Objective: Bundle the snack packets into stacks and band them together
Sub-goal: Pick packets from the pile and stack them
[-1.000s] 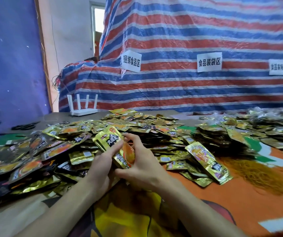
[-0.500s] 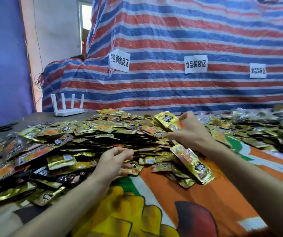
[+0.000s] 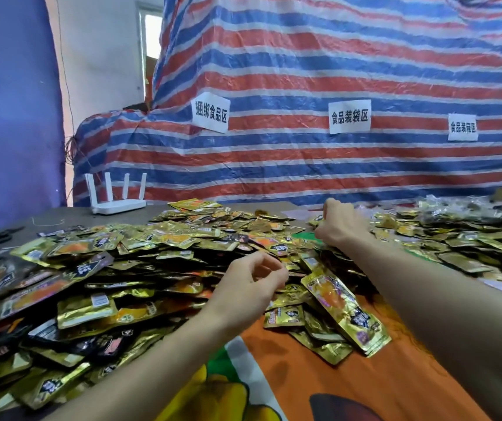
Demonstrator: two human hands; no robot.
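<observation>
The fingers [image 3: 271, 267] of the left hand [image 3: 245, 291] were loosely curled, thumb near the forefinger, with nothing visible between them. The hand hovered just above the near edge of the big pile of snack packets [image 3: 152, 253]. The right hand [image 3: 339, 224] reached farther out, its back to the camera and its fingers curled under. A gold packet edge [image 3: 316, 220] showed beside them, but whether they grasped it could not be told. A long gold packet [image 3: 346, 311] lay on the pile's near-right slope, between the two forearms. A second heap of packets [image 3: 456, 238] spread to the right. Both heaps lay on the counter [image 3: 395, 375], which was covered with an orange printed cloth. At the far left stood a white router [image 3: 116, 205], before a red, blue and white striped tarpaulin [image 3: 304, 71] carrying paper labels [image 3: 211, 113].
</observation>
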